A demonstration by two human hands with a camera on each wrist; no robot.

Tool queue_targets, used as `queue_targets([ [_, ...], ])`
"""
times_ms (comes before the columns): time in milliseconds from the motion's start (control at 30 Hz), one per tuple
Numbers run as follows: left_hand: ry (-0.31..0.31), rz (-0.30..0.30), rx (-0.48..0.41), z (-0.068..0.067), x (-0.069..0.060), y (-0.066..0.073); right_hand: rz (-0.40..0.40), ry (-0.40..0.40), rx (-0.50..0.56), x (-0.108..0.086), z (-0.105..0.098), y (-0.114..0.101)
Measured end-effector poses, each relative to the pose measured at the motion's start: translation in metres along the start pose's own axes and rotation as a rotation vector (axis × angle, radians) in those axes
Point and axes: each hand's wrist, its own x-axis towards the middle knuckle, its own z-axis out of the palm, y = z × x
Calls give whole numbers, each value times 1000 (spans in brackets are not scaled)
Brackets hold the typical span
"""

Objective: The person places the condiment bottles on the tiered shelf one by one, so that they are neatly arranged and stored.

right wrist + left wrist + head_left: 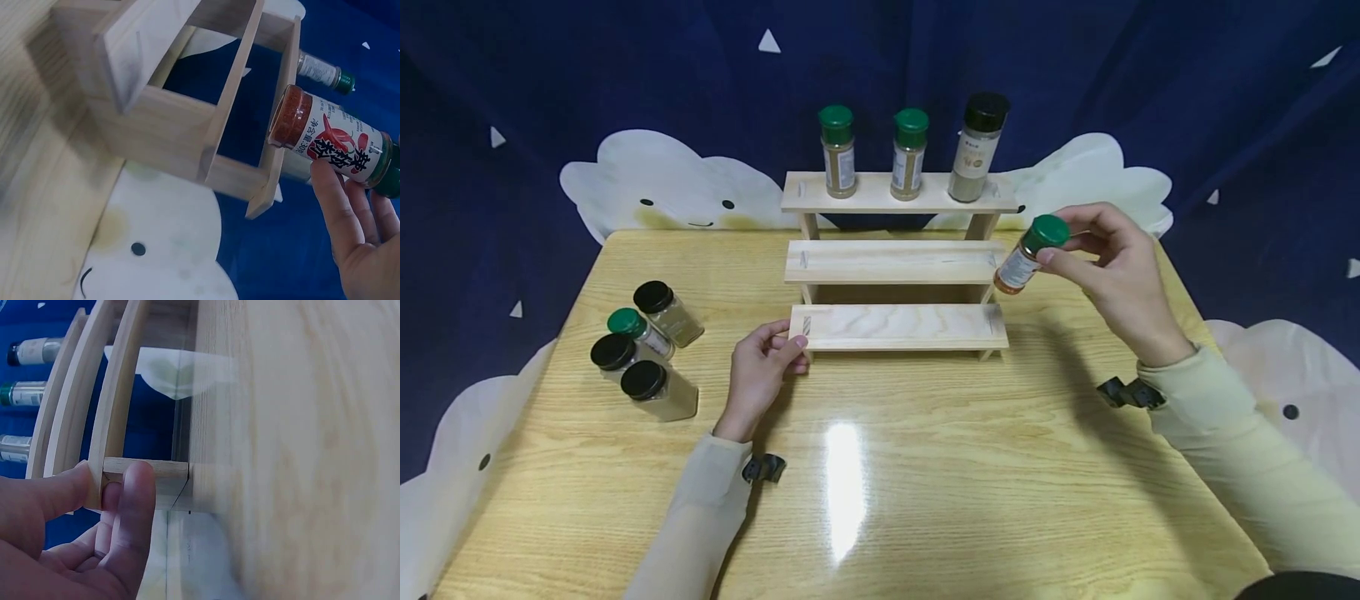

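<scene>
Head view: right hand (pixel 1112 265) pinches red jar (pixel 1018 268) near its green cap, fingers curled; jar tilted, held up at the right end of the rack (pixel 895 262). Left hand (pixel 758 371) grips the left end of the bottom shelf (pixel 895 327), thumb and fingers closed round it. Three jars (pixel 839 164) upright on the top shelf (pixel 872 188); four others (pixel 672 395) grouped on worktop (pixel 962 467), left of rack.
</scene>
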Motion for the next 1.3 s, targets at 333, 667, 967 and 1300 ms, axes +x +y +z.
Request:
queue_targets([
  [333,-3,-1,-2,0,0,-1,-24,-42,-12,11,20,-6],
  [667,-9,4,-6,0,0,0,-31,-69,-40,19,37,-10],
  [967,-12,6,-11,-1,0,-1,-44,-102,-35,30,54,-12],
  [1300,-9,5,-11,0,1,-2,-52,-131,13,41,72,-11],
])
